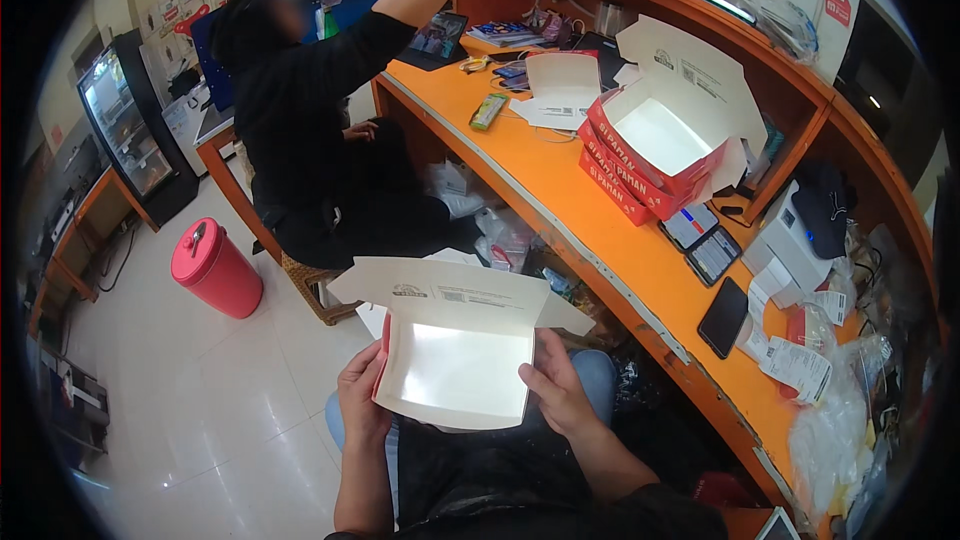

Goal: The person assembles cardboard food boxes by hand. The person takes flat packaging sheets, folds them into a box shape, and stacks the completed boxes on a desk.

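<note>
Over my lap I hold a cardboard food box (455, 370), white inside and red outside, with its flaps spread and its lid tipped back away from me. The fingers of my left hand (362, 390) grip its left wall. On the opposite side my right hand (558, 385) clasps the right wall, the thumb lying over the rim. Nothing shows inside the box. To the right on the orange counter stands a stack of similar red boxes (640, 175), the top one with its lid raised.
A seated person in black (300, 120) stretches an arm up toward the shelf. On the counter (600, 260) lie a black phone (723, 317), a folding phone (702, 243), a white printer (790, 240) with paper strips and plastic bags (835, 440). A pink bin (217, 268) stands on the tiled floor.
</note>
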Demonstrator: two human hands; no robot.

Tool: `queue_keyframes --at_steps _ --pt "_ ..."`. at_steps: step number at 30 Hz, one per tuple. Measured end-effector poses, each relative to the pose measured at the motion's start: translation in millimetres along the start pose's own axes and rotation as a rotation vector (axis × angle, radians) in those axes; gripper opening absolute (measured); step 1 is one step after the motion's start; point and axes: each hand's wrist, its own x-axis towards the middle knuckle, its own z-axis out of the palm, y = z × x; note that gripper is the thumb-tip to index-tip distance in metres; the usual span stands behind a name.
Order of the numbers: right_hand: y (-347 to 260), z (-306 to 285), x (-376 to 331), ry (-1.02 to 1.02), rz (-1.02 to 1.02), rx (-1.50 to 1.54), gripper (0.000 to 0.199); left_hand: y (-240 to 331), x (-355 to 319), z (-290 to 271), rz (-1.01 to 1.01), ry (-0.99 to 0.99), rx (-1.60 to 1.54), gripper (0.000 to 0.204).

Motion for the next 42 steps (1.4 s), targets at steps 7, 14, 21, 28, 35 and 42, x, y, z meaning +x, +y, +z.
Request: queue_keyframes --at_steps 7,14,21,28,35,42 --pt "2 -2 23 0.142 -0.243 -0.258 0.058 -6 0 22 0.000 0.030 0.064 0.031" --pt "-14 -6 27 0.056 -0.048 0.037 0.057 -15 0 25 -0.028 -0.003 -0.080 0.022" --pt "-32 -43 22 -0.113 0.016 -0.564 0.048 -35 8 0 -0.130 -0.112 -0.047 0.017" --pt "-154 -51 69 0.543 -0.714 -0.897 0.036 -18 3 23 -0.110 -0.328 0.020 0.057" --pt "-296 -64 140 1.047 -1.025 -1.462 0.027 -34 -12 3 -0.139 -0.346 -0.014 0.051" --pt "-293 -96 162 1.533 -0.380 -1.729 0.037 -35 -25 -24 -0.109 -0.354 -0.114 0.049"
